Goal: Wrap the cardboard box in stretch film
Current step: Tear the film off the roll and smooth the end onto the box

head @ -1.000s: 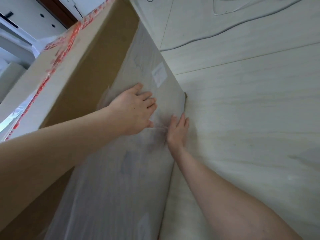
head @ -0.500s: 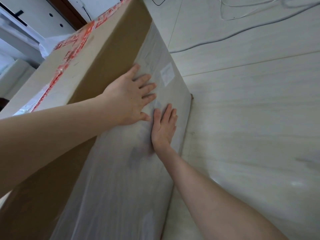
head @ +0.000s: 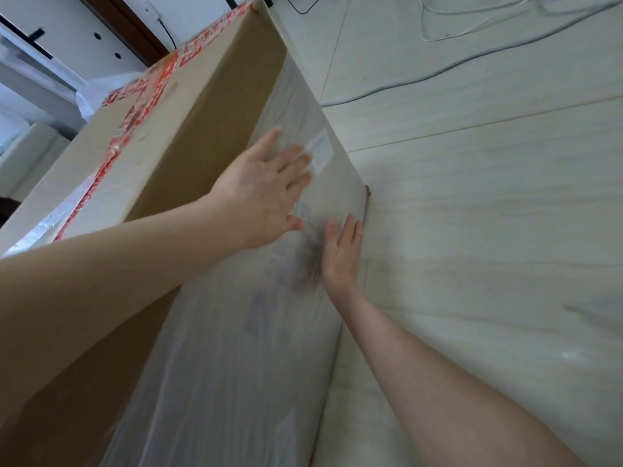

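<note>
Cloudy stretch film (head: 236, 348) covers the cardboard box (head: 209, 106) side; your left hand (head: 266, 193) and right hand (head: 340, 254) press flat on it, fingers straight, gripping nothing.

Right hand (head: 340, 257) nearer the floor (head: 472, 230)

box (head: 215, 106): brown cardboard; tape (head: 135, 119): red-orange, white print; film (head: 236, 348): milky translucent; floor (head: 488, 230): pale wood grain

Print on the red tape (head: 135, 119) and white label (head: 320, 153) is unreadable.
</note>
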### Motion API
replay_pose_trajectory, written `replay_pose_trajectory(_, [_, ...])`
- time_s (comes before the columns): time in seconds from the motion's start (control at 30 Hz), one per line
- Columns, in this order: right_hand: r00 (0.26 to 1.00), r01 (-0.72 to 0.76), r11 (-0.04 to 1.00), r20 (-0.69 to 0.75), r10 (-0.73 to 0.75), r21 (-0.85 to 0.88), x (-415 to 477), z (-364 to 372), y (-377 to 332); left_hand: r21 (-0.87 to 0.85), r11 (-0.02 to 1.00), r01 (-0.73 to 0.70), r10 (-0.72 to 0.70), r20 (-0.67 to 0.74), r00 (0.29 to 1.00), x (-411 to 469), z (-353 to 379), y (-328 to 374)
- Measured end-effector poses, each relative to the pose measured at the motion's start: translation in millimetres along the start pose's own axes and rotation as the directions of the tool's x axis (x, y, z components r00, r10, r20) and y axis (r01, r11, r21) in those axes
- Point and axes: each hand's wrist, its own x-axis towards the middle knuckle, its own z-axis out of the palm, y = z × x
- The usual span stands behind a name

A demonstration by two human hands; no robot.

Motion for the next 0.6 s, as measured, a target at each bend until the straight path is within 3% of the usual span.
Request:
replay_pose_trajectory(0.1, [0.998, -0.023, 1.0, 0.06, 0.022, 0.008, -6.8, 15.8, -4.8, 0.039, 0.996, -0.076, 0.074, 0.046, 0.996, 3.0, 10.6, 15.7])
replay_pose_trajectory(0.37, [0.998, -0.059, 0.998, 0.012, 0.059, -0.008, -3.6, 31.3, -5.0, 0.078, 0.995, -0.062, 0.058, 0.061, 0.996, 4.8, 21.9, 12.8])
replay_pose_trajectory(0.5, [1.0, 0.013, 0.998, 0.022, -0.015, 0.067, 13.2, 13.2, 7.9, -0.098, 0.995, 0.014, -0.017, -0.032, 0.999, 9.1, 11.4, 13.3])
replay_pose_trajectory(0.6, [0.996, -0.066, 0.994, -0.055, 0.071, 0.086, 27.3, -5.7, 26.6, -0.175, 0.984, 0.03, -0.047, -0.092, 0.995, 6.9, 6.4, 8.0])
